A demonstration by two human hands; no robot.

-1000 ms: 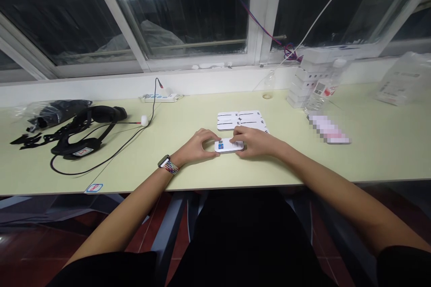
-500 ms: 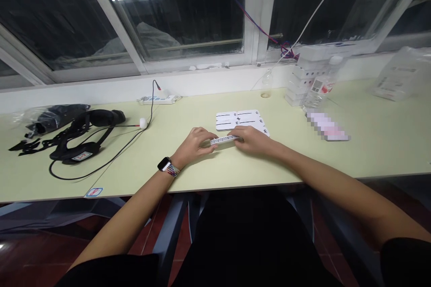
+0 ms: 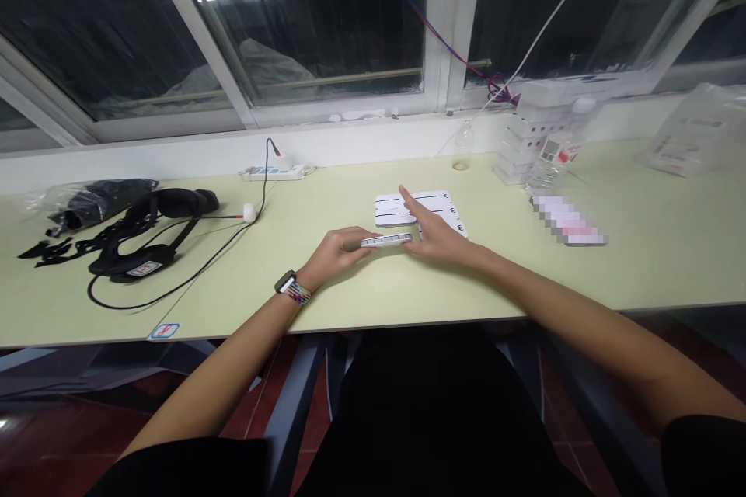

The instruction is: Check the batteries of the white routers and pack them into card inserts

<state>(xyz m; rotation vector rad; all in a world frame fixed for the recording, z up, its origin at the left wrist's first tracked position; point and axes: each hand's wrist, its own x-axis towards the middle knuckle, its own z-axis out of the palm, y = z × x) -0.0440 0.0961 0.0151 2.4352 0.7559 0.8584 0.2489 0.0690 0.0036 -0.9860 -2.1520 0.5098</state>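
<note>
A slim white piece with dark dividing marks along its edge (image 3: 385, 240) is held edge-on just above the front half of the table. My left hand (image 3: 341, 250) grips its left end between thumb and fingers. At the other end is my right hand (image 3: 440, 237), open, its fingers stretched up and forward and its thumb close to the piece; contact there is hard to make out. Behind the hands lie flat white rounded panels (image 3: 393, 210) with black lines and W-like marks, partly covered by my right hand.
On the pale green table (image 3: 350, 303) a black head strap device (image 3: 140, 256) with a cable lies at left. A power strip (image 3: 277, 172) is by the wall. To the right are a blurred-out flat item (image 3: 568, 221), a plastic bottle (image 3: 553, 155), white boxes (image 3: 516, 140) and a plastic bag (image 3: 688, 132).
My right hand has loosened from the white piece, its fingers now straightened and raised over the panels. The left hand keeps its grip, and the piece has shifted slightly.
</note>
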